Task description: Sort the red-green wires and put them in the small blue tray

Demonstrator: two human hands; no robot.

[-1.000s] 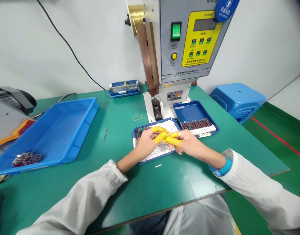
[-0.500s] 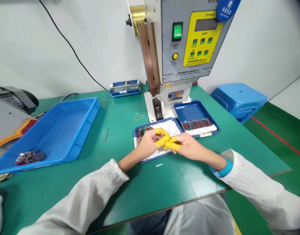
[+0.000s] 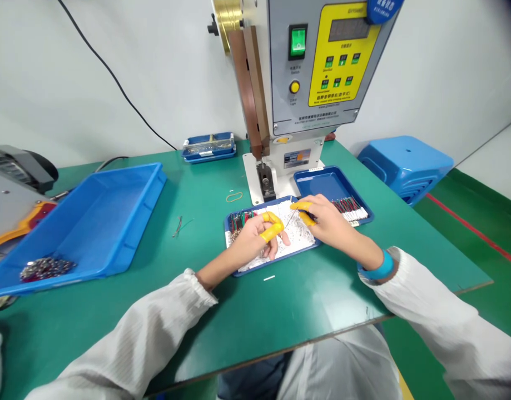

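Observation:
My left hand, with yellow cots on thumb and forefinger, pinches a thin dark wire over the near tray. The wire slants up to the yellow-cotted fingers of my right hand, which appear closed on its far end. Beneath both hands lies a blue tray holding many small white pieces and bundled red, green and black wires. Part of that tray is hidden by my left hand. Behind my right hand, a second blue tray holds a row of wires with white ends.
A crimping machine stands behind the trays. To the left is a large blue bin with metal parts. Loose wires, a rubber band and a white sliver lie on the green table. A blue stool stands at right.
My hands were together and have separated. My right hand has moved up and right, and the wire now shows stretched between them. The whole view has shifted slightly.

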